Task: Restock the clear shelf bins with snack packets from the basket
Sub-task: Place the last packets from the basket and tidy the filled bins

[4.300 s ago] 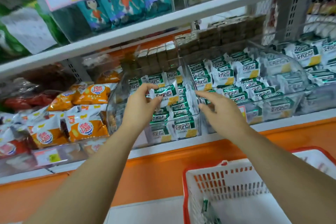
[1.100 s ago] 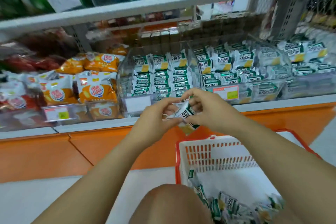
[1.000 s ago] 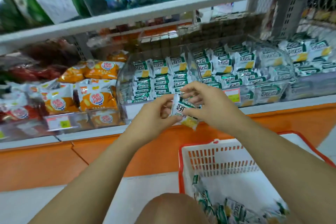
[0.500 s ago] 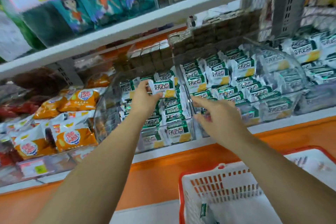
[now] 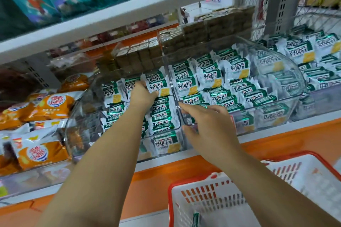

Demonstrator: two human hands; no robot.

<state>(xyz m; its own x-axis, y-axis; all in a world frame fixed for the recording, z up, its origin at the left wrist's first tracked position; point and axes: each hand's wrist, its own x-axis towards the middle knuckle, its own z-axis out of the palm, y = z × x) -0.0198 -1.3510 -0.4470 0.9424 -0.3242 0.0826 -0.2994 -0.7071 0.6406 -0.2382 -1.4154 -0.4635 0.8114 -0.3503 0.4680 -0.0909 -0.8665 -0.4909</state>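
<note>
1 snack packet [image 5: 158,84] stands pinched in the left grip [image 5: 142,96].

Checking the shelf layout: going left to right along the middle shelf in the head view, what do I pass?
Orange snack packets → left hand holding a green-and-white packet → right hand → curved wall of the right clear bin → more green-and-white packets.

Bare left hand [image 5: 142,96], bare right hand [image 5: 208,127]. Left forearm [image 5: 103,162], right forearm [image 5: 267,180] both slender, uncovered down to frame edge. Fingers slim; nails too small to judge.
</note>
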